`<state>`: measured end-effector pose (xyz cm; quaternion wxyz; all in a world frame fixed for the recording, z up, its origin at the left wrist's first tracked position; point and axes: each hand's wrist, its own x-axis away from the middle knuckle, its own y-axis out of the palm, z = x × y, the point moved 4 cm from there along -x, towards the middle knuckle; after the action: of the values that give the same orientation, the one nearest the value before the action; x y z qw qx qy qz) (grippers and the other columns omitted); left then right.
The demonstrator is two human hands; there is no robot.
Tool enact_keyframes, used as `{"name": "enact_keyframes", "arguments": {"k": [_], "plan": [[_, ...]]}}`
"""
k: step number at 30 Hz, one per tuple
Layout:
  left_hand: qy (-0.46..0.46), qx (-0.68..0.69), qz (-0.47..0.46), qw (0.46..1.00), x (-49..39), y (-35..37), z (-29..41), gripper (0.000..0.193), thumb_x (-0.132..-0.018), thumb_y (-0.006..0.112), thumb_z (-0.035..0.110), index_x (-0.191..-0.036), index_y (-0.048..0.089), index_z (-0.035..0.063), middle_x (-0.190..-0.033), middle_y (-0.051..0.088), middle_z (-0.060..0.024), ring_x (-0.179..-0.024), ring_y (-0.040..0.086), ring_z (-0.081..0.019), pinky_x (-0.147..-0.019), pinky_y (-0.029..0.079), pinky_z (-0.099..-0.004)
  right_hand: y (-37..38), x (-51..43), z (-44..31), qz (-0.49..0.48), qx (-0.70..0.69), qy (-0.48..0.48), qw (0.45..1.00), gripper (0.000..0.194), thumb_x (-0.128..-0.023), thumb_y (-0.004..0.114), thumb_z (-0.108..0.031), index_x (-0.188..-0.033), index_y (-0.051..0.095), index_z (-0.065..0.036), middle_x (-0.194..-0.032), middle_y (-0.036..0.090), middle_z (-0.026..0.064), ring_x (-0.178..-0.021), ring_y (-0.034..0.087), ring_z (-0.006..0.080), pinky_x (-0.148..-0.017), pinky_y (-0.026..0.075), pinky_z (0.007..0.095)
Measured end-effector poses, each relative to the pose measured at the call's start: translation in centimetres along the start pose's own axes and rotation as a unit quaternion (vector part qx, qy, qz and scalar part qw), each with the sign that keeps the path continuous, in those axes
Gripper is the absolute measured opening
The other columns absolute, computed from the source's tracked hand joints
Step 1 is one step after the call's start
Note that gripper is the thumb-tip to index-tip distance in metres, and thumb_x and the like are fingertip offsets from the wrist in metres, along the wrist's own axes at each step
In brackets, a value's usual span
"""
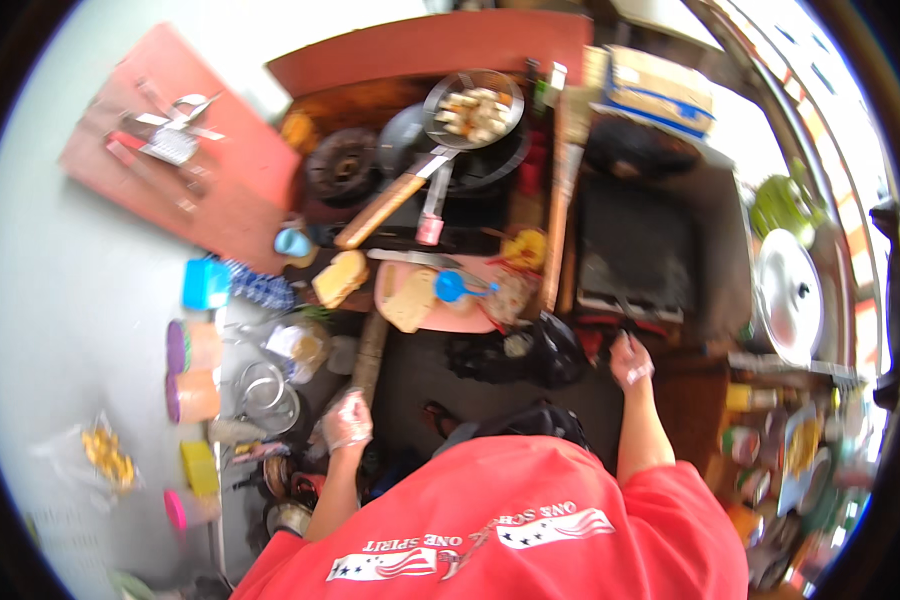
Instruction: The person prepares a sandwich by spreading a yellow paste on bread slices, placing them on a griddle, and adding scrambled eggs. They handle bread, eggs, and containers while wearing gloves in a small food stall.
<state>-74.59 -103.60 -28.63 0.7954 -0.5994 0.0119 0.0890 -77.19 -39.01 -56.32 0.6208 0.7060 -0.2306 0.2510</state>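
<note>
My left hand (347, 421), in a clear plastic glove, hangs at the left of my body beside a wooden strip. Its fingers look curled, but blur hides whether anything is in them. At the front edge of a dark flat griddle (634, 244), my right hand (631, 361), also gloved, is closed around a thin handle (625, 324). The handle's far end is hard to make out against the griddle. Between my hands and the stove, a pink cutting board (457, 321) bears bread (409, 301), a blue-topped container (450, 286) and a knife (412, 258).
A wire skimmer (474, 112) with pale cubed food lies over a pan on the stove. Sliced bread (340, 279) sits left of the board. Utensils lie on a red board (187, 157). Glass jars (266, 394) stand at left, a metal lid (790, 296) at right, and a black plastic bag (555, 349) ahead.
</note>
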Motion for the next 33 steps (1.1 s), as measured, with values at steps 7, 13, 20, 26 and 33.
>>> {"name": "enact_keyframes", "arguments": {"k": [7,13,20,26,33], "plan": [[0.030,-0.044,0.029,0.998,-3.8,-4.3,1.8,0.018,-0.090,0.064,0.018,-0.106,0.073,0.0159,-0.079,0.072,-0.0147,-0.070,0.071,-0.0377,-0.063,0.057,-0.0502,4.1,1.0,-1.0,-0.148,-0.303,0.267,0.903,0.019,-0.107,0.042,-0.011,-0.097,0.054,-0.002,-0.076,0.051,0.0036,-0.057,0.048,0.0128,-0.053,0.046,0.0265],[-0.006,-0.099,0.090,0.991,-12.7,-15.5,-1.6,0.014,-0.092,0.065,0.021,-0.102,0.071,0.0134,-0.080,0.072,-0.0170,-0.069,0.070,-0.0412,-0.060,0.056,-0.0509,2.6,-2.1,-1.4,0.137,-0.072,-0.070,0.986,0.018,-0.109,0.046,-0.011,-0.106,0.055,0.004,-0.087,0.063,0.0118,-0.057,0.051,0.0127,-0.044,0.044,0.0201],[0.181,-0.240,0.255,0.919,-31.4,-33.0,-4.0,0.021,-0.097,0.060,0.025,-0.108,0.073,0.0126,-0.091,0.071,-0.0210,-0.087,0.068,-0.0428,-0.078,0.056,-0.0546,4.3,-0.4,-0.1,0.252,0.101,-0.172,0.947,0.018,-0.110,0.051,-0.018,-0.111,0.054,0.000,-0.091,0.066,0.0084,-0.054,0.046,0.0101,-0.043,0.040,0.0177],[0.234,-0.456,0.181,0.839,-42.7,-40.2,-2.3,0.030,-0.095,0.065,0.021,-0.121,0.072,0.0097,-0.125,0.071,-0.0113,-0.125,0.062,-0.0323,-0.113,0.043,-0.0486,3.5,-0.8,-0.4,0.212,0.129,-0.202,0.947,0.016,-0.108,0.051,-0.015,-0.102,0.056,-0.001,-0.085,0.064,0.0069,-0.050,0.040,0.0089,-0.041,0.035,0.0187],[0.293,-0.561,0.154,0.759,-46.7,-42.2,-1.5,0.039,-0.090,0.062,0.014,-0.128,0.069,0.0112,-0.137,0.065,-0.0083,-0.136,0.054,-0.0268,-0.121,0.035,-0.0468,-0.8,-3.4,-3.2,0.035,-0.257,-0.009,0.966,0.014,-0.105,0.050,-0.009,-0.098,0.057,0.000,-0.078,0.059,0.0052,-0.052,0.046,0.0091,-0.043,0.041,0.0178]]}}
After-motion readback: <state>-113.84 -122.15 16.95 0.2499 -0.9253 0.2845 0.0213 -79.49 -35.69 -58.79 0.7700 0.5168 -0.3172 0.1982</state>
